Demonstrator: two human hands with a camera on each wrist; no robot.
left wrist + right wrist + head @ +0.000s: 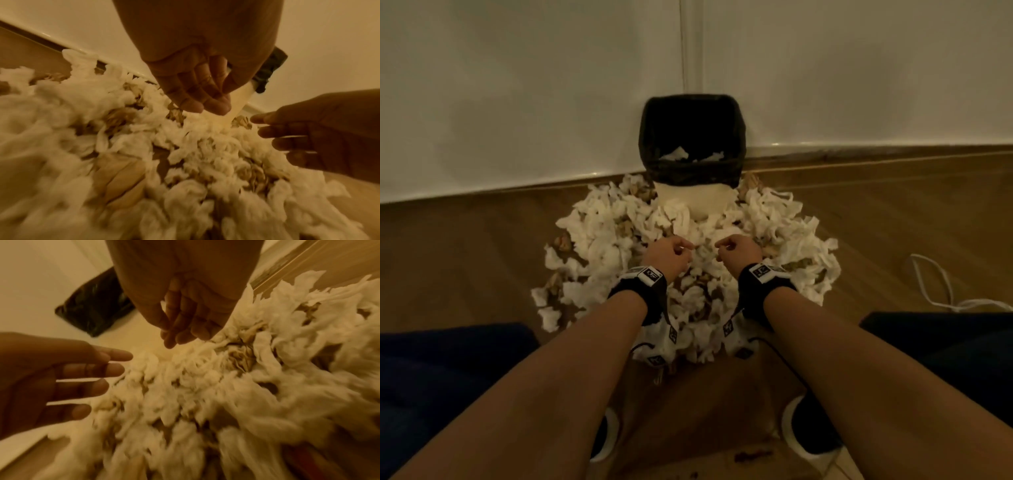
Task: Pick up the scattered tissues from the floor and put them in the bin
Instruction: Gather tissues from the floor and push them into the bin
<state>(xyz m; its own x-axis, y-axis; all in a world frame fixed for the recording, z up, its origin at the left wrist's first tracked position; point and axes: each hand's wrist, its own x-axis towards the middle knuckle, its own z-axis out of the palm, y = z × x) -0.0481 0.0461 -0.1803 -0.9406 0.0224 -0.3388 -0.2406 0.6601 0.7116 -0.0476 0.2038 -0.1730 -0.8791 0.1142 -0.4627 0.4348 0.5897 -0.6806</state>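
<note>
Two shoes point(804, 425) at the near edge of the wooden floor point(465, 246). Beyond, left hand point(667, 255) and right hand point(739, 251) side by side just above heaped tissues point(602, 236), each grip loose-fingered, holding nothing. Farther back, against the wall point(517, 85), the black-lined bin point(691, 171) with tissues banked round its base, a few scraps inside.
</note>
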